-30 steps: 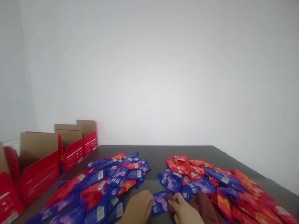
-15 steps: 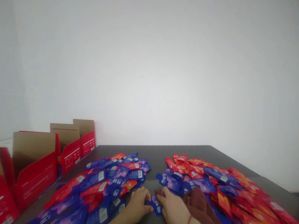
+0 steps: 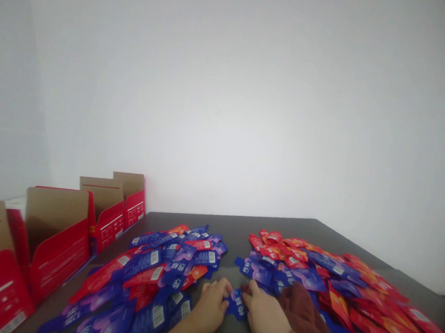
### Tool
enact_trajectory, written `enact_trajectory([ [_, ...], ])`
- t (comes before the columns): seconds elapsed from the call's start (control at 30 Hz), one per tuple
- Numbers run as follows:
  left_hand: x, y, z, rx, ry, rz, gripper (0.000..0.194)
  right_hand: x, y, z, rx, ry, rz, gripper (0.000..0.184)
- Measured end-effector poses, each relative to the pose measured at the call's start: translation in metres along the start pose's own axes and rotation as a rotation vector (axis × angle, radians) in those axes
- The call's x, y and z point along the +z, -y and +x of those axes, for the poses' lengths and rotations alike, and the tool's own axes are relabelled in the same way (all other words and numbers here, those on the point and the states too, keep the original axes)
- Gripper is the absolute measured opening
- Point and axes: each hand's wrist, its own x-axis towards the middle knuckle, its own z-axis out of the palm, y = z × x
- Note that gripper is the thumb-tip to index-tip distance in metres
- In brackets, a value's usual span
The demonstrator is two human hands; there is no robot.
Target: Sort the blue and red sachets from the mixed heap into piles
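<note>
A small blue sachet (image 3: pixel 237 304) with white lettering and a narrow shaped end lies low over the dark table, between my two hands. My left hand (image 3: pixel 211 305) pinches its left end between thumb and fingers. On the opposite side, the bent fingers of my right hand (image 3: pixel 262 308) grip its right edge; the fingertips are partly hidden. Left of my hands spreads a pile of blue and red sachets (image 3: pixel 151 274). Another pile of red and blue sachets (image 3: pixel 372 301) lies to the right. Brown cloth (image 3: pixel 301 312) is bunched beside my right wrist.
Several red cardboard boxes (image 3: pixel 60 257) with raised brown flaps stand in a row along the left side. The dark table (image 3: pixel 234 225) reaches back to a white wall (image 3: pixel 226 111). A bare strip of tabletop runs between the two piles.
The view has shifted slightly, so boxes and piles sit a little further right. The blue sachet has turned a little between my hands, and both hands still hold it.
</note>
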Motion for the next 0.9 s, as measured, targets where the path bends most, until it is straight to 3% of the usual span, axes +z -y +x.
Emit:
enact_trajectory([
  [0.13, 0.004, 0.002, -0.003, 0.040, -0.025, 0.025, 0.032, 0.010, 0.018, 0.002, -0.101, 0.010, 0.064, 0.055],
  [0.27, 0.007, -0.001, -0.005, 0.007, -0.058, 0.113, 0.030, 0.013, 0.003, -0.011, -0.138, 0.035, 0.057, 0.056],
  [0.5, 0.005, -0.006, -0.006, 0.033, -0.031, 0.151, 0.038, 0.009, -0.041, -0.009, 0.146, -0.017, -0.106, 0.055],
  [0.73, 0.014, 0.004, -0.002, 0.047, -0.041, 0.208, 0.056, 0.004, -0.006, 0.020, 0.042, 0.003, -0.039, 0.044],
  [0.9, 0.020, 0.015, 0.002, 0.025, -0.020, 0.239, 0.062, 0.005, -0.003, 0.010, -0.124, -0.004, 0.049, 0.039],
])
